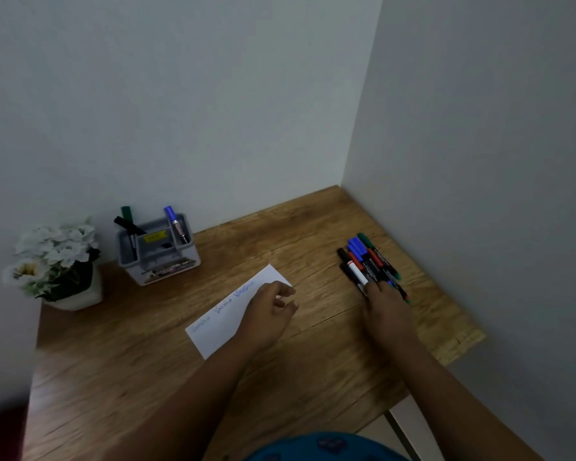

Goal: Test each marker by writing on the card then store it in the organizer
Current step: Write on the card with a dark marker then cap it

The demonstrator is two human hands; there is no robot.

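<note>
A white card [223, 322] with three written words lies slantwise in the middle of the wooden table [313, 227]. My left hand [268, 314] rests on the card's right part, fingers loosely curled, holding nothing. My right hand [388, 306] reaches onto the near end of a pile of markers [368, 261] at the right; its fingertips touch the marker ends, and I cannot tell whether they grip one. The grey organizer [157, 257] stands at the back left with a blue marker [177, 224], a black marker [128, 226] and a green marker [126, 212] in it.
A white pot of white flowers [57, 261] stands left of the organizer at the table's left edge. Walls close in behind and to the right. The table's right edge runs just past the marker pile.
</note>
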